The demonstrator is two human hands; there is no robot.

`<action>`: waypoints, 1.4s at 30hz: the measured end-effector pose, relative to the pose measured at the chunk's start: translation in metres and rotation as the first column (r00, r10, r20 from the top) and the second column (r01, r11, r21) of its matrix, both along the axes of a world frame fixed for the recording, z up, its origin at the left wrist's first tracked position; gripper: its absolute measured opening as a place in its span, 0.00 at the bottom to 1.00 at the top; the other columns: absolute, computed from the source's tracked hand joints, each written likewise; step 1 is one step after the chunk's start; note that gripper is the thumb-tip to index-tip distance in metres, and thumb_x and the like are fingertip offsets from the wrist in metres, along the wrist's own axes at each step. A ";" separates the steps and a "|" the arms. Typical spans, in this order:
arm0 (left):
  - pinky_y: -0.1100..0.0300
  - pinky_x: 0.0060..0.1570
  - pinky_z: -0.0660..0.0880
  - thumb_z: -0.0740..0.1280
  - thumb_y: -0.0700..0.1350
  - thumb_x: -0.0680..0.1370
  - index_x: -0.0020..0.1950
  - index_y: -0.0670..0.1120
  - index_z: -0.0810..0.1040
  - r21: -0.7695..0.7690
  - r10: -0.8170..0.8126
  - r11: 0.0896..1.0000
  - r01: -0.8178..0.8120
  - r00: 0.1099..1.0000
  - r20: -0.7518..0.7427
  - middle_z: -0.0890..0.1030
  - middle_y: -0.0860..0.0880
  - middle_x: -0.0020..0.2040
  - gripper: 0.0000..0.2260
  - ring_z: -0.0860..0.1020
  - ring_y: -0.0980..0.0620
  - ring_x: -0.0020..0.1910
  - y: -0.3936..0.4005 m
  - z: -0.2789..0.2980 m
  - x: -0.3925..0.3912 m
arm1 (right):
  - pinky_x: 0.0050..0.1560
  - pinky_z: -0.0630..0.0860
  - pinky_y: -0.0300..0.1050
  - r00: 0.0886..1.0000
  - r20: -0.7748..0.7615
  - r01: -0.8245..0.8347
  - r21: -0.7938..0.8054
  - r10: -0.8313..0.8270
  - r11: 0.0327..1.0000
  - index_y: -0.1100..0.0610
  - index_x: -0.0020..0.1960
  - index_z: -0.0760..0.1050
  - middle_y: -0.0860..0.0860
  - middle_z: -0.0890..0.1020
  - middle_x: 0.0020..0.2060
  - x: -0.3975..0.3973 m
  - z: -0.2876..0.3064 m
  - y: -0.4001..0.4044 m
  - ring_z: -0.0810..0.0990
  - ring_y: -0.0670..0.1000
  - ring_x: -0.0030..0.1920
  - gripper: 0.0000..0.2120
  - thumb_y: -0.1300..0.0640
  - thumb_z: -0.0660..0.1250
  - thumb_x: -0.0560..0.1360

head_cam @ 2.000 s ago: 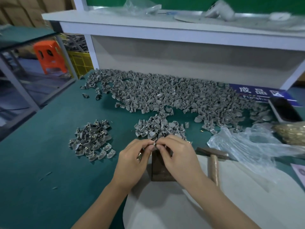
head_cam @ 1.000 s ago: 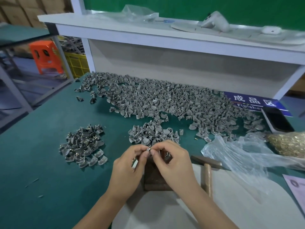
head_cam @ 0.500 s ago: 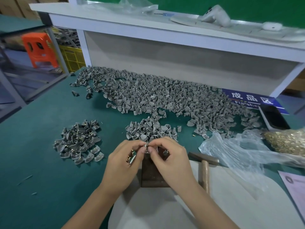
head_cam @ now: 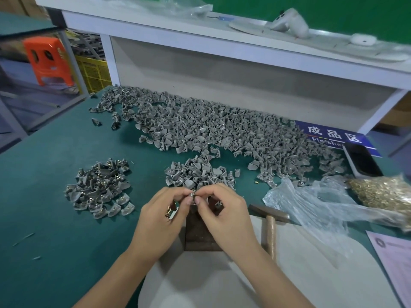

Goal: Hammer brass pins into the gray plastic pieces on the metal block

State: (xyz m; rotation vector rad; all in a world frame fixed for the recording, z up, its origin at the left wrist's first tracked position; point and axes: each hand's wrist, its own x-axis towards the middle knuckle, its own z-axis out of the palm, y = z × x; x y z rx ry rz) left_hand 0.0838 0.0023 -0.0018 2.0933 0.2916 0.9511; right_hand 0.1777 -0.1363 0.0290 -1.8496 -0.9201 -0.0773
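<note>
Both hands, left hand (head_cam: 163, 215) and right hand (head_cam: 219, 210), pinch what looks like a gray plastic piece (head_cam: 192, 195) over the metal block (head_cam: 200, 232) near the desk's front edge, and should seat its brass pin straight before reaching for the hammer (head_cam: 269, 227).

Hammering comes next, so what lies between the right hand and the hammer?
Nothing visible does. The hammer lies on the table just right of the metal block, and the stretch between it and the right hand is bare. The plastic bag lies beyond the hammer.
</note>
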 end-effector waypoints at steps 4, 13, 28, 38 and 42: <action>0.71 0.53 0.74 0.71 0.47 0.80 0.57 0.49 0.83 -0.029 0.000 1.000 0.000 1.000 0.003 0.83 0.60 0.51 0.07 0.82 0.62 0.52 -0.001 0.001 0.000 | 0.50 0.75 0.38 1.000 0.000 -0.002 -0.002 0.002 1.000 0.51 0.49 0.83 0.40 0.83 0.45 -0.001 0.000 0.000 0.81 0.44 0.48 0.07 0.62 0.74 0.75; 0.74 0.53 0.74 0.70 0.48 0.78 0.56 0.50 0.83 -0.080 0.002 0.997 -0.001 1.000 0.009 0.84 0.62 0.49 0.08 0.82 0.66 0.51 -0.005 0.004 0.000 | 0.52 0.78 0.46 1.000 -0.002 -0.011 0.024 0.011 1.000 0.51 0.48 0.83 0.41 0.83 0.45 0.001 -0.002 -0.001 0.82 0.46 0.50 0.05 0.61 0.73 0.77; 0.74 0.53 0.72 0.71 0.43 0.79 0.55 0.43 0.83 0.077 0.032 0.996 -0.036 0.998 0.045 0.82 0.55 0.48 0.07 0.80 0.63 0.49 -0.006 0.000 0.002 | 0.49 0.77 0.49 0.997 -0.074 -0.010 -0.018 0.009 1.000 0.51 0.45 0.84 0.45 0.79 0.43 0.004 0.003 0.000 0.80 0.48 0.47 0.05 0.61 0.74 0.76; 0.71 0.52 0.74 0.71 0.45 0.79 0.56 0.44 0.84 0.083 0.020 0.996 -0.022 1.000 0.018 0.83 0.54 0.49 0.09 0.81 0.61 0.48 -0.004 0.001 0.000 | 0.50 0.78 0.51 0.999 -0.041 -0.017 -0.020 0.016 1.000 0.52 0.47 0.85 0.44 0.79 0.42 0.003 0.002 -0.001 0.81 0.47 0.47 0.04 0.60 0.74 0.75; 0.72 0.52 0.74 0.71 0.45 0.79 0.56 0.43 0.84 0.096 0.025 0.995 -0.028 0.999 0.030 0.83 0.54 0.49 0.09 0.81 0.61 0.48 -0.005 0.002 0.001 | 0.50 0.78 0.51 1.000 -0.025 -0.006 -0.019 0.006 1.000 0.52 0.47 0.84 0.45 0.81 0.43 0.002 0.001 0.000 0.81 0.46 0.48 0.04 0.60 0.73 0.75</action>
